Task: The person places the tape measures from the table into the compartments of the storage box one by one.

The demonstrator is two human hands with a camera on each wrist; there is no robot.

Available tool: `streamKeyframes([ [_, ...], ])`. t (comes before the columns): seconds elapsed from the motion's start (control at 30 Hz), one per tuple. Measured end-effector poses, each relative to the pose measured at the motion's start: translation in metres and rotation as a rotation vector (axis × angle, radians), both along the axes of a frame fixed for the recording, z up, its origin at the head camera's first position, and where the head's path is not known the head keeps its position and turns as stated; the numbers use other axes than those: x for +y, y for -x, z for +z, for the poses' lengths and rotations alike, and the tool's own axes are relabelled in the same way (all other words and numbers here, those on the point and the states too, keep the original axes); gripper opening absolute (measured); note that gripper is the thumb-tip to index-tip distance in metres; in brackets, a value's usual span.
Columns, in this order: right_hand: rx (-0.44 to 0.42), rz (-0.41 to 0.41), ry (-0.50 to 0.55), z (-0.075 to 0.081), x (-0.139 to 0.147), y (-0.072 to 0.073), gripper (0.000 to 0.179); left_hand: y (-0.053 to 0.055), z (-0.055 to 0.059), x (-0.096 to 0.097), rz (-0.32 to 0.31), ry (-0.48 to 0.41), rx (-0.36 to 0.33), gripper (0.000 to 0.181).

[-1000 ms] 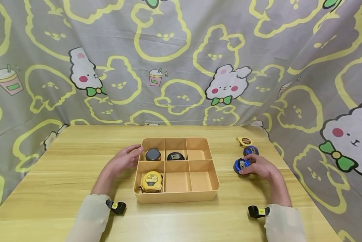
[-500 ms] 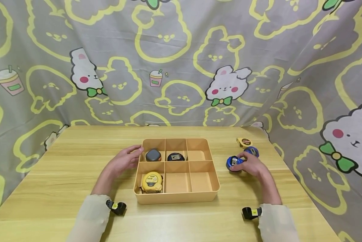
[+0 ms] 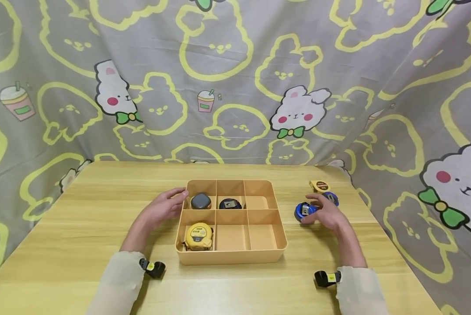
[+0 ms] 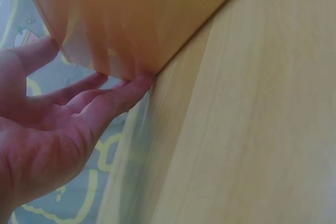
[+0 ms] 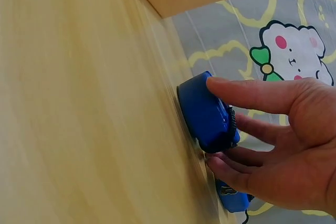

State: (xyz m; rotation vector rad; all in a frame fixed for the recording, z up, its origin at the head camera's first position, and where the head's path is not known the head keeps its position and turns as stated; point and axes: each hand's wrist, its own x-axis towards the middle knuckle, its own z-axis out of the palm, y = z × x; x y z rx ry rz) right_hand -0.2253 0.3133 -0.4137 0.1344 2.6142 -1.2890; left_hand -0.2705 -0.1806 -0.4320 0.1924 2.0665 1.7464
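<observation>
A blue tape measure (image 3: 303, 211) lies on the table to the right of an orange six-compartment box (image 3: 233, 257). My right hand (image 3: 329, 213) is spread around its right side, thumb tip at its edge in the right wrist view and fingers loosely extended. My left hand (image 3: 164, 206) touches the box's left wall with outstretched fingers, the thumb near the rim. Inside the box, a dark grey rounded tape measure (image 3: 201, 201) sits back left, a dark blue one (image 3: 230, 204) back middle, and a yellow one (image 3: 199, 236) front left.
Behind the right hand lie a second blue tape measure (image 3: 331, 198), partly hidden by the fingers, and a small yellow tape measure (image 3: 319, 186). A patterned curtain (image 3: 235, 78) hangs along the back and sides of the wooden table (image 3: 235, 288).
My right hand has slid the blue tape measure left toward the box, and its fingers have since lifted and spread from it. The left hand has stayed at the box's side.
</observation>
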Motion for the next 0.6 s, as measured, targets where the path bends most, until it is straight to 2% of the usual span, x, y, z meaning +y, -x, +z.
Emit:
streamKeyframes([
  [0.2, 0.014, 0.013, 0.026, -0.0013, -0.0005, -0.0004, 0.086, 0.0006, -0.0005, -0.0001, 0.014, -0.006, -0.005, 0.079],
  [0.47, 0.007, -0.018, 0.003, -0.0026, -0.0010, -0.0023, 0.081, 0.0013, 0.0012, 0.0015, -0.004, -0.017, 0.004, 0.079],
  [0.6, 0.014, -0.020, -0.007, -0.0035, -0.0038, -0.0011, 0.080, 0.0008, 0.0008, -0.0009, 0.008, -0.021, -0.002, 0.078],
])
